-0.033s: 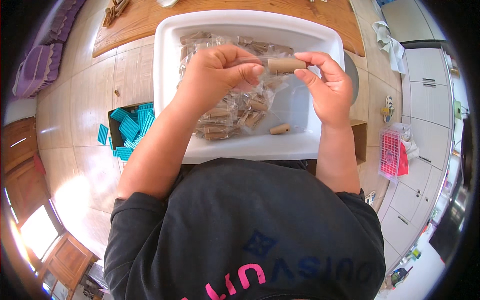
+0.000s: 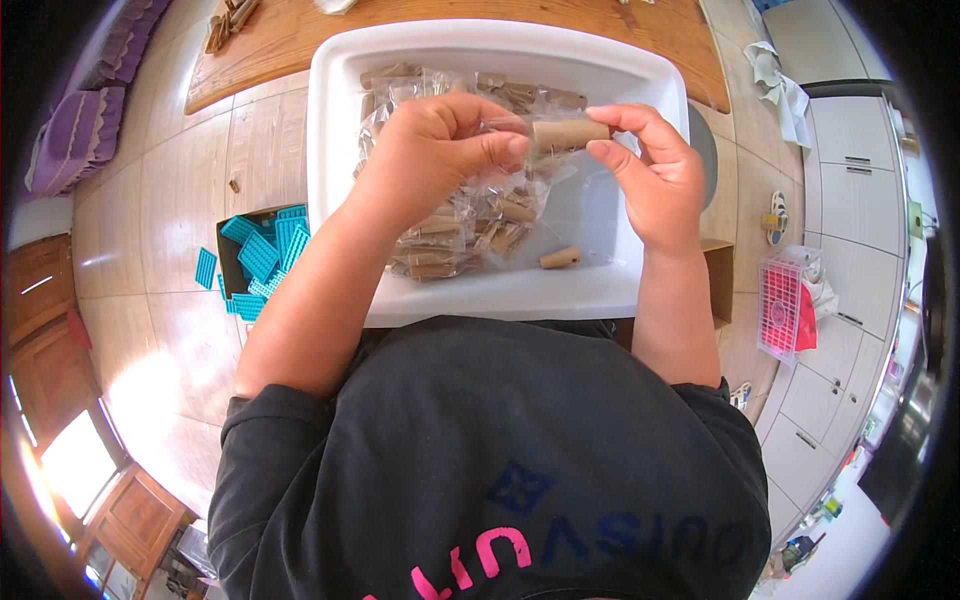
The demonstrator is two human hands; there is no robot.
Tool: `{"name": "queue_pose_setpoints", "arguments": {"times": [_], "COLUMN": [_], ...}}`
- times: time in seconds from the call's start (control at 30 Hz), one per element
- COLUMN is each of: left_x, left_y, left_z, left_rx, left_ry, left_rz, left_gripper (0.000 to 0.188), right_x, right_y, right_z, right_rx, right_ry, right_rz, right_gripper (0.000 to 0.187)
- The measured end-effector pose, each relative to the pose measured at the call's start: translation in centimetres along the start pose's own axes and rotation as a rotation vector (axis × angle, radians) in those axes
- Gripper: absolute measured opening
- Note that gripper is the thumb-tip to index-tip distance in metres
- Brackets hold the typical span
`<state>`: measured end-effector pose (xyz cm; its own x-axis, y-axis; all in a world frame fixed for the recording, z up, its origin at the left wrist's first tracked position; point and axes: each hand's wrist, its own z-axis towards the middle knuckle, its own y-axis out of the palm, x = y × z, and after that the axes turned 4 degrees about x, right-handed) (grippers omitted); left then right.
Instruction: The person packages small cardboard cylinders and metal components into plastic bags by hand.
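Above a white plastic tub, my right hand (image 2: 655, 170) pinches one end of a tan cylinder (image 2: 570, 134) between thumb and fingers. The cylinder lies nearly level, its other end at a clear plastic bag (image 2: 505, 126). My left hand (image 2: 445, 145) is closed on the bag, thumb against the fingers. Below, bagged tan cylinders (image 2: 435, 250) are heaped on the tub's left side, partly hidden by my left hand. A loose tan cylinder (image 2: 560, 258) with a small hole near its end lies on the tub floor to the right.
The white tub (image 2: 500, 300) stands right before me, its raised rim all round. Left of it, a box holds teal plastic pieces (image 2: 258, 257). Behind is a wooden table (image 2: 270, 65). On the right are a wire basket (image 2: 778, 305) and pale cabinets (image 2: 855, 210).
The tan cylinder and my right hand have shifted very slightly left, toward the bag in my left hand. Otherwise the scene looks the same.
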<state>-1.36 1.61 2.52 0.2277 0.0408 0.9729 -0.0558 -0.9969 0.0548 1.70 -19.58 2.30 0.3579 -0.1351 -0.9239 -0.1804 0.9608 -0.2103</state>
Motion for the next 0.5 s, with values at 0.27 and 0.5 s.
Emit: {"name": "queue_pose_setpoints", "arguments": {"times": [0.27, 0.5], "left_x": [-0.1, -0.9], "left_y": [0.1, 0.7], "left_z": [0.4, 0.8], "left_rx": [-0.187, -0.166], "left_ry": [-0.141, -0.267], "left_rz": [0.088, -0.352], "left_gripper": [0.031, 0.028], "right_x": [0.3, 0.5], "right_y": [0.1, 1.6], "right_z": [-0.3, -0.9], "right_rx": [-0.147, -0.035], "right_ry": [0.086, 0.076], "right_rz": [0.013, -0.114], "right_gripper": [0.022, 0.017]}}
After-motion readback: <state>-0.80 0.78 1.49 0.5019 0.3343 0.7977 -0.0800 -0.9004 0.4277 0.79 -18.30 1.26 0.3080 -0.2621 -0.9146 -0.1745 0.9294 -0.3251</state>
